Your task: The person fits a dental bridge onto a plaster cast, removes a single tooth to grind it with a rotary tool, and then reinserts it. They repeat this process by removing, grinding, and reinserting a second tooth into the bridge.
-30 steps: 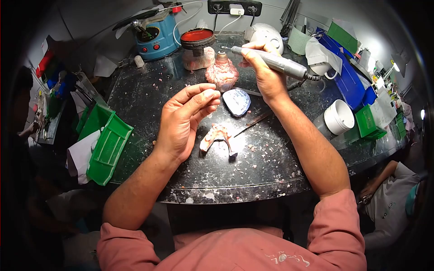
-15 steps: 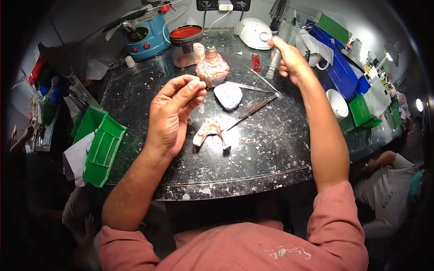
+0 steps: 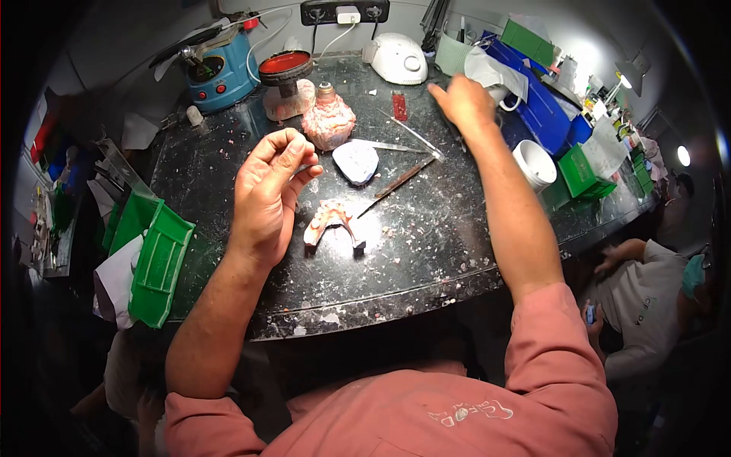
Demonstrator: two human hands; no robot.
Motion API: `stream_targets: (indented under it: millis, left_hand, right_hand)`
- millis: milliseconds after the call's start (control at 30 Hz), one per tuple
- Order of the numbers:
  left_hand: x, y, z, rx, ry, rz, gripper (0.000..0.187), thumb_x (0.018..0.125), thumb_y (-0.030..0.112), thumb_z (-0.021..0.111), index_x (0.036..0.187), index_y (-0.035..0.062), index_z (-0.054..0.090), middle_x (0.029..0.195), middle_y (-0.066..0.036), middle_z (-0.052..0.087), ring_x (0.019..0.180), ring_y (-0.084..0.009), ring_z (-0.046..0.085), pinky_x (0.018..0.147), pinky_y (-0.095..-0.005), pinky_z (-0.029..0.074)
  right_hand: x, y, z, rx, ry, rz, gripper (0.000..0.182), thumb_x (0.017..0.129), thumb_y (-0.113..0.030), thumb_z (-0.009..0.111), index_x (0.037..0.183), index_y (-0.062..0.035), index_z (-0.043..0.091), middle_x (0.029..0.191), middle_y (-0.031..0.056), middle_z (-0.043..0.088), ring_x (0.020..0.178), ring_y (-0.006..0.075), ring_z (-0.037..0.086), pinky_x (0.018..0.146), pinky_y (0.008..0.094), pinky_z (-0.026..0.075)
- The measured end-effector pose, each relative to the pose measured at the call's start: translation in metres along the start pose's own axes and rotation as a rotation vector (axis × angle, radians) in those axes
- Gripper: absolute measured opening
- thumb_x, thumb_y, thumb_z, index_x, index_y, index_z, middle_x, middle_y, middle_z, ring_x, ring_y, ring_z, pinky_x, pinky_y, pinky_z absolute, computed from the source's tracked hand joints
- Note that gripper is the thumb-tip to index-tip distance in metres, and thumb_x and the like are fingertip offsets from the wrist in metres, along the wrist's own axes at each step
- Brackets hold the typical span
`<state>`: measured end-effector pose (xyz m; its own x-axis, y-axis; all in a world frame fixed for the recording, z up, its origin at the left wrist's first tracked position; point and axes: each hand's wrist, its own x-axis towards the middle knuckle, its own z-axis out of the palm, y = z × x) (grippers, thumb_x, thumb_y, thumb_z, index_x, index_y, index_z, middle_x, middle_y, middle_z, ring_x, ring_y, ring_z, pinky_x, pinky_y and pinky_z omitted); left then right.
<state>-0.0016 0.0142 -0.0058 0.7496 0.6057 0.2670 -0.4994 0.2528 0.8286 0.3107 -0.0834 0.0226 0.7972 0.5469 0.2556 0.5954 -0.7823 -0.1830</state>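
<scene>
My left hand (image 3: 270, 186) is raised over the black worktop, thumb and fingertips pinched together; anything between them is too small to make out. My right hand (image 3: 466, 103) reaches to the back right, beside the white mug (image 3: 512, 97), its palm side hidden. A horseshoe-shaped dental model (image 3: 333, 221) stands right of my left hand. Behind it lies a white, blue-edged rounded block (image 3: 355, 161). A brown-handled tool (image 3: 403, 181) and a metal tweezer-like tool (image 3: 411, 133) lie to the right. The pink-crusted burner (image 3: 328, 122) stands behind the block.
A blue machine (image 3: 221, 76) and a red wax dish (image 3: 285, 64) stand at the back left, a white device (image 3: 399, 59) at the back. Green trays (image 3: 161, 263) are left. A white cup (image 3: 534, 166) and blue bin (image 3: 533, 107) are right. Other people sit at both sides.
My right hand has turned palm-down near the mug; the brush-like tool seen by it before is no longer visible. My left hand keeps its pinch. The whole view has shifted slightly.
</scene>
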Motion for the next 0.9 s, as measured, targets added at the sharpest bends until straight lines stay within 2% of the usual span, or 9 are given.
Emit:
stream_targets:
  millis: [33, 133, 267, 367, 433, 467, 533, 633, 900]
  left_hand:
    - [0.001, -0.001, 0.000, 0.011, 0.008, 0.005, 0.016, 0.097, 0.013, 0.059, 0.110, 0.0040, 0.059, 0.098, -0.003, 0.062, 0.091, -0.0094, 0.060, 0.085, -0.0252, 0.050]
    - [0.003, -0.004, -0.005, 0.037, 0.015, 0.026, 0.016, 0.096, 0.013, 0.060, 0.108, 0.0030, 0.060, 0.097, -0.004, 0.064, 0.089, -0.0099, 0.061, 0.085, -0.0252, 0.050]
    - [0.003, 0.001, -0.006, 0.073, 0.048, 0.029, 0.018, 0.092, 0.009, 0.065, 0.106, -0.0008, 0.066, 0.097, -0.008, 0.070, 0.086, -0.0119, 0.066, 0.083, -0.0242, 0.053]
    - [0.003, 0.002, -0.004, 0.077, 0.079, 0.040, 0.019, 0.092, 0.008, 0.065, 0.107, -0.0013, 0.067, 0.098, -0.009, 0.071, 0.086, -0.0118, 0.066, 0.081, -0.0233, 0.053]
    - [0.003, 0.002, -0.005, 0.068, 0.094, 0.038, 0.019, 0.092, 0.008, 0.065, 0.108, -0.0014, 0.067, 0.098, -0.010, 0.071, 0.086, -0.0116, 0.066, 0.080, -0.0229, 0.054]
    - [0.004, 0.001, -0.005, 0.069, 0.096, 0.034, 0.019, 0.092, 0.008, 0.065, 0.108, -0.0011, 0.067, 0.098, -0.009, 0.071, 0.085, -0.0112, 0.066, 0.080, -0.0228, 0.054]
    - [0.003, 0.001, -0.003, 0.078, 0.100, 0.021, 0.019, 0.092, 0.009, 0.065, 0.108, -0.0003, 0.067, 0.098, -0.009, 0.071, 0.085, -0.0103, 0.066, 0.079, -0.0227, 0.054]
    - [0.004, -0.001, -0.005, 0.062, 0.100, -0.005, 0.019, 0.091, 0.010, 0.066, 0.108, 0.0000, 0.067, 0.098, -0.009, 0.071, 0.085, -0.0101, 0.066, 0.079, -0.0223, 0.054]
    - [0.006, -0.001, -0.009, 0.084, 0.122, 0.006, 0.017, 0.090, 0.009, 0.066, 0.106, 0.0007, 0.067, 0.098, -0.008, 0.071, 0.085, -0.0099, 0.066, 0.079, -0.0217, 0.053]
  right_hand:
    - [0.004, -0.013, 0.000, 0.050, 0.069, -0.068, 0.060, 0.083, -0.055, 0.064, 0.107, -0.0003, 0.069, 0.111, 0.0211, 0.068, 0.106, 0.0333, 0.065, 0.091, 0.0426, 0.050]
    - [0.008, -0.051, 0.013, 0.041, -0.120, -0.075, 0.060, 0.085, -0.054, 0.062, 0.108, 0.0009, 0.069, 0.112, 0.0215, 0.067, 0.107, 0.0339, 0.065, 0.092, 0.0419, 0.050]
    - [0.034, -0.048, 0.055, 0.032, -0.147, -0.073, 0.056, 0.081, -0.045, 0.071, 0.112, 0.0018, 0.067, 0.114, 0.0229, 0.066, 0.111, 0.0357, 0.062, 0.095, 0.0413, 0.049]
    - [0.035, -0.041, 0.058, 0.167, -0.044, -0.157, 0.048, 0.085, -0.035, 0.070, 0.115, 0.0011, 0.061, 0.103, 0.0218, 0.069, 0.093, 0.0296, 0.070, 0.078, 0.0378, 0.056]
    - [0.016, -0.043, 0.044, 1.075, -0.180, -0.319, 0.035, 0.093, -0.028, 0.062, 0.116, -0.0019, 0.054, 0.085, 0.0161, 0.070, 0.065, 0.0167, 0.068, 0.053, 0.0281, 0.053]
    - [0.006, -0.045, 0.036, 1.069, -0.183, -0.320, 0.035, 0.093, -0.028, 0.062, 0.116, -0.0019, 0.054, 0.085, 0.0161, 0.070, 0.065, 0.0167, 0.068, 0.053, 0.0281, 0.053]
    - [-0.017, -0.056, 0.016, 1.380, -0.353, -0.278, 0.025, 0.098, -0.022, 0.055, 0.116, -0.0052, 0.050, 0.071, 0.0078, 0.064, 0.047, 0.0052, 0.054, 0.039, 0.0200, 0.041]
    - [-0.034, -0.067, 0.011, 1.560, -0.492, -0.251, 0.029, 0.099, -0.021, 0.048, 0.123, -0.0075, 0.054, 0.062, -0.0020, 0.050, 0.041, 0.0034, 0.034, 0.038, 0.0188, 0.026]
    - [-0.049, -0.084, 0.015, 1.673, -0.609, -0.282, 0.023, 0.098, -0.021, 0.046, 0.110, -0.0094, 0.063, 0.065, -0.0030, 0.049, 0.046, 0.0022, 0.036, 0.039, 0.0184, 0.023]
